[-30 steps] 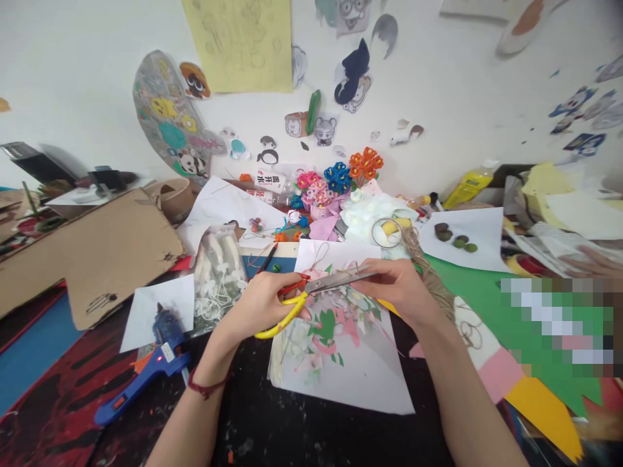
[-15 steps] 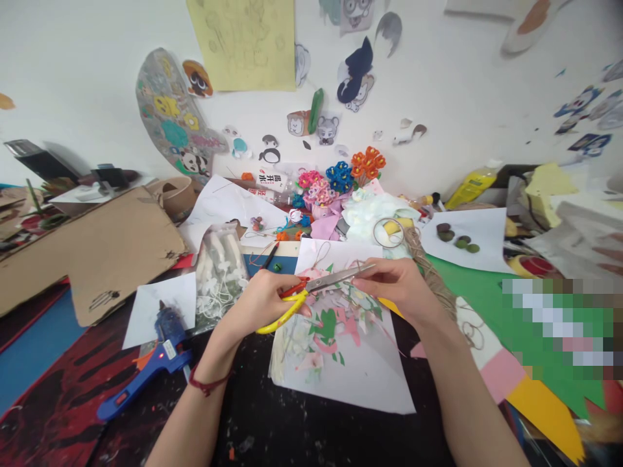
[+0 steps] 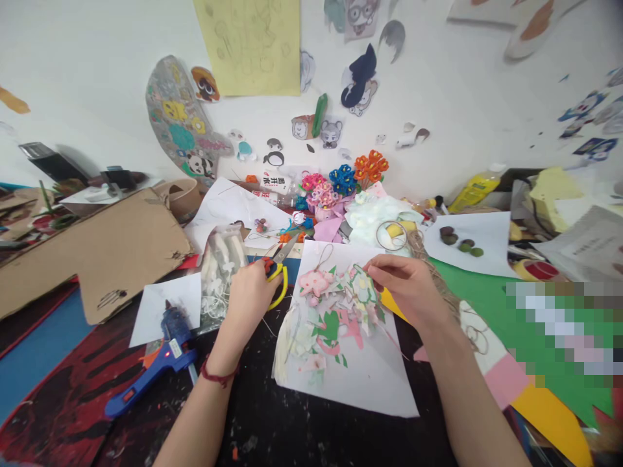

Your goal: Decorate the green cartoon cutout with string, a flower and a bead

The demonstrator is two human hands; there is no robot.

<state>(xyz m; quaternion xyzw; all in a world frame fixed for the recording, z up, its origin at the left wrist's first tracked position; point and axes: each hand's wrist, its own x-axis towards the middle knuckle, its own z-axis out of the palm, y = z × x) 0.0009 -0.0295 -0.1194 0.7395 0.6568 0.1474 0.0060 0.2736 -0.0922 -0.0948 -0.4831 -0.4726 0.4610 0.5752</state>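
My left hand (image 3: 253,288) is closed around a pair of scissors (image 3: 285,251) with yellow and red handles. Their blades point up and away, left of the white paper sheet (image 3: 363,386). Above the sheet's right side, my right hand (image 3: 402,279) pinches the upper edge of a flower-shaped ornament (image 3: 361,287) in pale green and white. A pink cloud-like piece (image 3: 314,283) with a cord loop lies to its left. Pink and green paper scraps (image 3: 331,327) are scattered on the sheet, and pale tassel strands (image 3: 287,344) hang along its left edge.
A blue glue gun (image 3: 170,353) rests at the left beside a clear bag (image 3: 221,272) of white cords. Cardboard (image 3: 131,253) stands behind them. Colourful flowers (image 3: 341,178) are at the back; twine (image 3: 431,269) and green sheeting (image 3: 479,288) lie right.
My left hand has drawn the scissors leftward and turned their blades upward, away from my right hand. The flower-shaped ornament by my right fingers now shows plainly.
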